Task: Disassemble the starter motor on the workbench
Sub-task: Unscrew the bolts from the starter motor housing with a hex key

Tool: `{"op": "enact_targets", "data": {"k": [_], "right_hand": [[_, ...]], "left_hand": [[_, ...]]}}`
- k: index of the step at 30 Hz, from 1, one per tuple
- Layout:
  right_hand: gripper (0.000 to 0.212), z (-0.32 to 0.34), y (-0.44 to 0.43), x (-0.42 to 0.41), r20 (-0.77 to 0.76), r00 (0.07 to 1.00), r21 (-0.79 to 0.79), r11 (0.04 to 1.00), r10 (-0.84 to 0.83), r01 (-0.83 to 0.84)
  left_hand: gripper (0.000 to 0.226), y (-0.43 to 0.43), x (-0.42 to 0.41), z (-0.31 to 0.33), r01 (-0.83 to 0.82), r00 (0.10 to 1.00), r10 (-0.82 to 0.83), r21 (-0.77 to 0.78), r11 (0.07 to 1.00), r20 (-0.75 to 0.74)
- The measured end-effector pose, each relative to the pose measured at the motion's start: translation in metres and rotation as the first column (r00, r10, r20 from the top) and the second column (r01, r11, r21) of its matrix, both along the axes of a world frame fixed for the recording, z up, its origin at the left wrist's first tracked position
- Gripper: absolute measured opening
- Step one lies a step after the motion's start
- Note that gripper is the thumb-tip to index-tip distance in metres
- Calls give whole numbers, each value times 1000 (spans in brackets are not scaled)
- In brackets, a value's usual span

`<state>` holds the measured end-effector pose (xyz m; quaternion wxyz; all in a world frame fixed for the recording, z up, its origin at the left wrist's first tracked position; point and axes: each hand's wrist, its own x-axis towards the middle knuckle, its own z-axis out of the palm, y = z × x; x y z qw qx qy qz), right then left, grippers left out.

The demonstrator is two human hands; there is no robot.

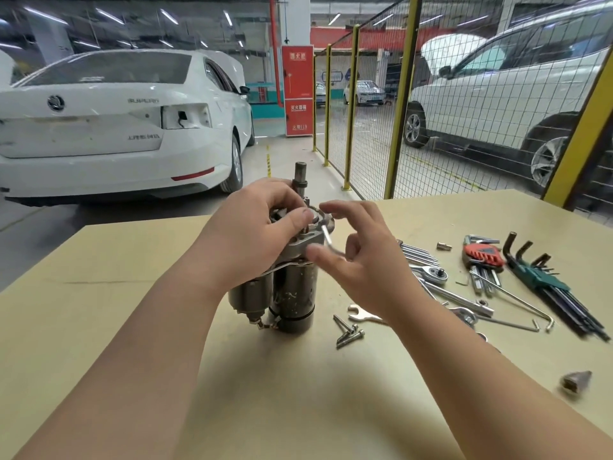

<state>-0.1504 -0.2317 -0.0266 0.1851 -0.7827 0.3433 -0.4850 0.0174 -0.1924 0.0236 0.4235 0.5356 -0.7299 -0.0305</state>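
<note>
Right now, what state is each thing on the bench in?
starter motor: upright on the workbench, shaft up.
left hand: grips the motor's top.
right hand: pinches the hex key.
hex key: tip in the motor's flange.
bolts: lying loose beside the motor.
ratchet: lying flat, untouched.
green key set: keys in their holder, lying flat.

Both bare forearms reach in from the near edge and draw together toward the middle. The left hand (262,227) lies palm down, its fingers and thumb curled round the top of the starter motor (295,290). Just right of it, the right hand (361,263) pinches a hex key (328,239) between thumb and a bent finger, with the forefinger stretched out.
</note>
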Motion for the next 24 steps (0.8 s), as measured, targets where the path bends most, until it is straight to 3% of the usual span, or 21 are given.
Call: {"op": "enact_targets", "data": {"k": [4, 7, 10, 12, 13, 15, 16, 18, 20, 22, 24], "right_hand": [[23, 13, 8, 6, 89, 993, 4, 997, 82, -82], [12, 21, 15, 16, 164, 986, 65, 998, 6, -17], [10, 30, 15, 5, 389, 919, 134, 991, -70, 18], [17, 35, 13, -15, 474, 878, 230, 972, -66, -51], [19, 35, 13, -26, 381, 921, 299, 953, -83, -38], [24, 27, 13, -45, -98, 989, 403, 904, -115, 145], [25, 21, 15, -51, -355, 931, 416, 876, -89, 242], [24, 6, 19, -60, -660, 750, 447, 820, 34, 357], [22, -9, 21, -64, -776, 616, 460, 787, 133, 410], [22, -18, 21, -65, -816, 563, 430, 792, 135, 433], [18, -23, 20, -63, -817, 569, 400, 804, 95, 440]], "left_hand": [[3, 1, -5, 1, 97, 981, -94, 11, 995, -170], [6, 2, -8, 0, 187, 950, -177, 13, 982, -257], [14, 2, -7, -1, 165, 939, -154, 10, 986, -307], [23, 1, -7, 2, 140, 881, -101, 51, 989, -463], [28, 0, -7, 5, 151, 819, -67, 103, 983, -570], [38, 1, -6, 12, 202, 706, 7, 211, 956, -708], [40, 2, -6, 14, 222, 672, 35, 246, 944, -740], [41, 5, -8, 19, 262, 597, 63, 269, 927, -800], [35, 7, -12, 21, 305, 525, 62, 255, 917, -849], [24, 8, -18, 20, 318, 493, 65, 250, 914, -867], [19, 4, -18, 15, 207, 601, 86, 258, 944, -795]]}}
